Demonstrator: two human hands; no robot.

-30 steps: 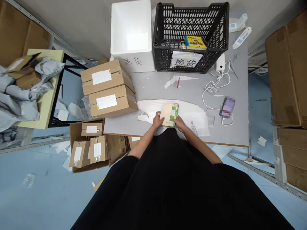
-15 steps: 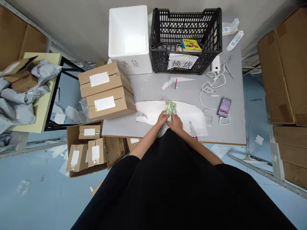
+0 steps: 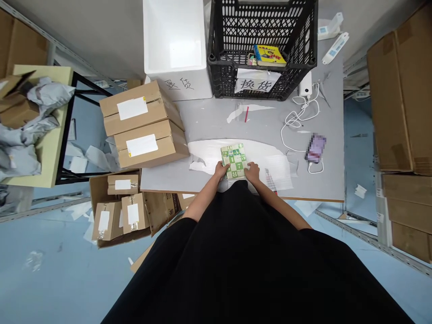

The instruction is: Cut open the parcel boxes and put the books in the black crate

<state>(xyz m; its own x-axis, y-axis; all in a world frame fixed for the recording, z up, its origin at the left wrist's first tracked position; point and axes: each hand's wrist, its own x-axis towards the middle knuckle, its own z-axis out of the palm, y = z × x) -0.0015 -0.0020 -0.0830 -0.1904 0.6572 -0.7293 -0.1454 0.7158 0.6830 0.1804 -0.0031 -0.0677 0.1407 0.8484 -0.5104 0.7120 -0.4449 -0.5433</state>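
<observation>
A green-and-white checked book (image 3: 235, 158), perhaps more than one stacked, faces up between my hands at the table's front edge. My left hand (image 3: 221, 170) is closed on its left lower edge, thumb on top. On the opposite side, my right hand (image 3: 252, 173) grips the right lower edge, fingers curled against it. Beneath the book lies a white sheet of wrapping (image 3: 202, 150) with torn edges. Just right of my right hand is a knife-like tool (image 3: 271, 181) with a red end, partly covered by thin clear film.
Two taped cartons (image 3: 145, 144) stand left on the grey table (image 3: 209, 121). A white foam box (image 3: 178, 85) and a black crate (image 3: 263, 81) with books line the back. To the right are a phone (image 3: 316, 147) and white cable (image 3: 293, 119). An open carton (image 3: 97, 180) holds boxes on the floor.
The book has turned from a narrow, edge-on view to show its broad checked face. My hands have moved apart to its two sides. The camera view has shifted slightly.
</observation>
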